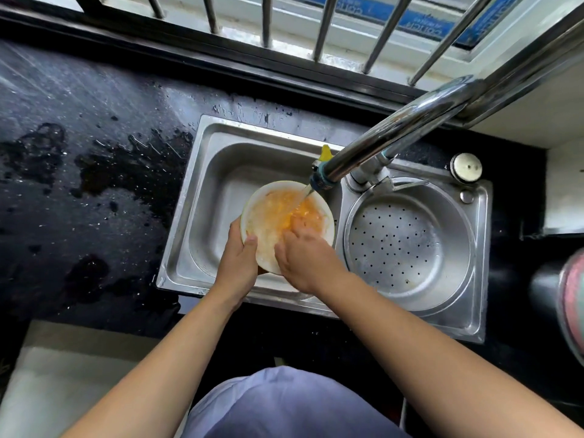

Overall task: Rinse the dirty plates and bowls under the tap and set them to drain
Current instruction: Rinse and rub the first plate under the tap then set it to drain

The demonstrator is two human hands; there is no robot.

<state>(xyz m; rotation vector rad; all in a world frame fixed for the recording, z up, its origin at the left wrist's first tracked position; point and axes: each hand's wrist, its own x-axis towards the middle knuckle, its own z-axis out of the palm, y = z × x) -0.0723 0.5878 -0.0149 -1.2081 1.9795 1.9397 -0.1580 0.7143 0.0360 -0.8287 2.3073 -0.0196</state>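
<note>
Plate: the white plate (270, 213) is tilted toward you over the left basin (215, 172) of the steel sink, directly under the running tap. Orange residue and cloudy water cover most of its face.
Left hand: your left hand (237, 263) grips the plate's left rim, with the thumb hooked over the edge onto the face.
Right hand: your right hand (303, 260) lies flat on the near right part of the plate. Its fingers are fairly straight and slightly spread, the tips are in the orange water, and it holds nothing.
Water: a thin stream (305, 193) falls from the blue nozzle (320, 181) of the chrome tap (395, 134) onto the plate's far right part.
Right basin: the round basin (401, 245) has a perforated steel floor that looks wet.
Hidden: your two hands cover the plate's near edge, and its underside is out of sight, as are your left fingers behind it. A yellow piece (325, 153) shows behind the spout, but you cannot tell what it is. A blurred pink and green object (573, 295) is cut off at the right edge.
Counter: the black countertop (79, 153) left of the sink is wet, with puddles and scattered drops.
Room: metal window bars (267, 20) stand behind the sink. A round metal cap (466, 167) sits at the sink's far right corner. Your lavender garment (284, 406) fills the bottom of the view.
</note>
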